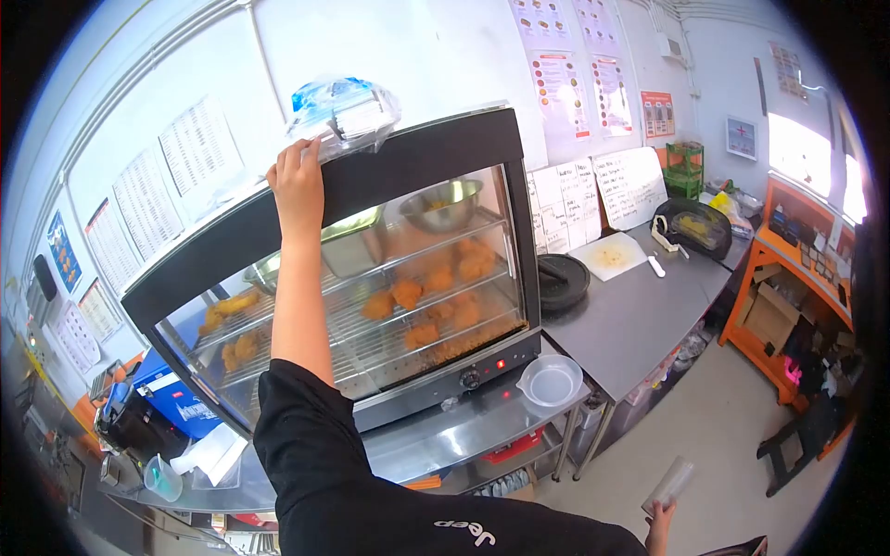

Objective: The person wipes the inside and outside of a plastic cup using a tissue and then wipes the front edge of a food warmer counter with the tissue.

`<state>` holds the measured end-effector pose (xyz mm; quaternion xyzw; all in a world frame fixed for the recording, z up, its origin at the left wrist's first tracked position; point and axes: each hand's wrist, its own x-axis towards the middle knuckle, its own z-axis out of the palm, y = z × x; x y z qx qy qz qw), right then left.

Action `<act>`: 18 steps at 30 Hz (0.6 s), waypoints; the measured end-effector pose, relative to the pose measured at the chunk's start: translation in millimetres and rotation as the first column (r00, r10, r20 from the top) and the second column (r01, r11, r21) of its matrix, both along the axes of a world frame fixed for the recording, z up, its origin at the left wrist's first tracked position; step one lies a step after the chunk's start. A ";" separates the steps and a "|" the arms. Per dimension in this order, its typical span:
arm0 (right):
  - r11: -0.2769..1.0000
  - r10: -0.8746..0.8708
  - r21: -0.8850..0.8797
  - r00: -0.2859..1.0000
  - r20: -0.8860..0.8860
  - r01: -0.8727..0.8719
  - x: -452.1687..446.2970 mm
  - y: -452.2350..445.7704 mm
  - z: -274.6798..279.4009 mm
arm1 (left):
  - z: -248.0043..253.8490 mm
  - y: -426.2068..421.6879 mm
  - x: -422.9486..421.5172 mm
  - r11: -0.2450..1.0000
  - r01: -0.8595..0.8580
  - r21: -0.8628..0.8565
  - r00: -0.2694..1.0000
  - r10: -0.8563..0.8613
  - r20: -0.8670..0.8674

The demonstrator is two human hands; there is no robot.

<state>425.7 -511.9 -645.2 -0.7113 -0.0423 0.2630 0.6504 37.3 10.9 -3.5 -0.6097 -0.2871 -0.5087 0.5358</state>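
My left hand point(298, 169) is raised to the top of a glass-fronted food warmer point(417, 394). Its fingers are closed at the lower left of a clear plastic bag point(375, 120) with blue and white contents, which rests up there. Fingertips are partly hidden. Down at the lower right, my right hand point(660, 521) grips a clear plastic container point(669, 486) by its lower end. Behind the warmer's glass, fried chicken pieces point(408, 295) lie on wire racks, and a metal bowl point(443, 208) sits on the upper level.
A clear round plastic bowl point(551, 381) stands at the counter's front edge. Rightward are a black round pan point(562, 283), a white cutting board point(612, 255) and a knife point(656, 266). A blue cooler point(176, 394) is at left, an orange shelf point(774, 296) at far right.
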 end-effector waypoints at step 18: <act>0.997 0.061 -0.039 0.998 -0.029 -0.062 -44.8 9.3 26.1 | -8.1 11.6 -6.2 0.994 -0.077 -0.079 0.997 0.078 0.009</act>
